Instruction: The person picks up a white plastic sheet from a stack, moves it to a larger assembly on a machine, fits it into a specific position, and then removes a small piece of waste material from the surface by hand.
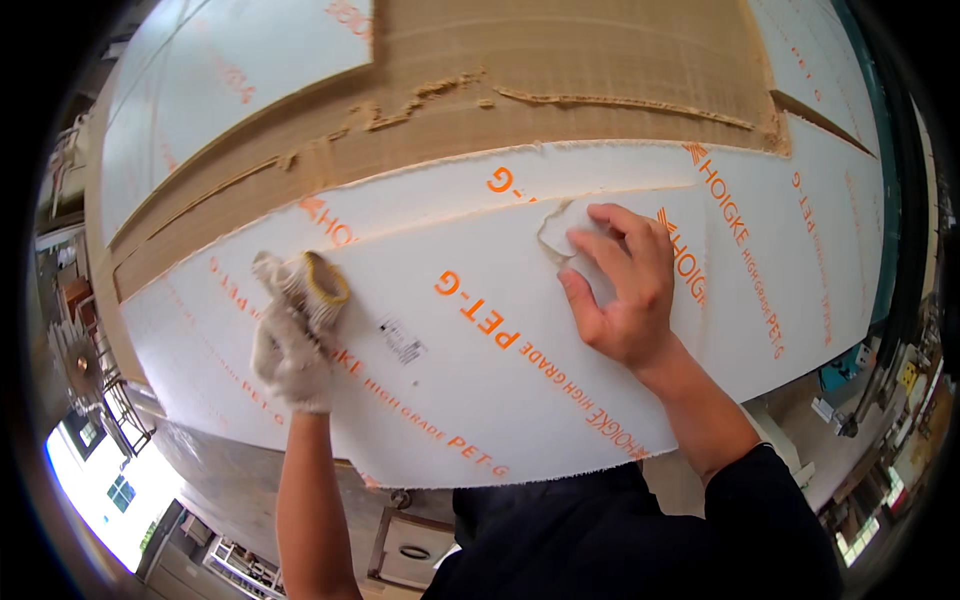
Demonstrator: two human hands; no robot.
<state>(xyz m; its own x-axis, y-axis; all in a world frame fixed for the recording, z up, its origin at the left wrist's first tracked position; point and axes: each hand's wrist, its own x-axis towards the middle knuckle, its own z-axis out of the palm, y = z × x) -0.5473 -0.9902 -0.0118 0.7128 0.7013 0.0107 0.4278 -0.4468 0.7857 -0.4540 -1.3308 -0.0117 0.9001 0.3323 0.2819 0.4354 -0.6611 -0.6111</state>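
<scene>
Right hand [632, 300] bare, fingers curved and spread, thumb apart; pale translucent scrap [553, 228] sits just left of its index and middle fingertips, beyond the thumb tip. Contact there: can't tell. Key relation: scrap lies left of the right hand, which is clearly nearer; left hand [292, 358] is well off to its left. White sheet [400, 290] runs under both, long axis left-right, far edge beyond the right fingertips. Left hand gloved, fingers closed on a loose knit glove [300, 285], yellow-rimmed cuff facing right.
</scene>
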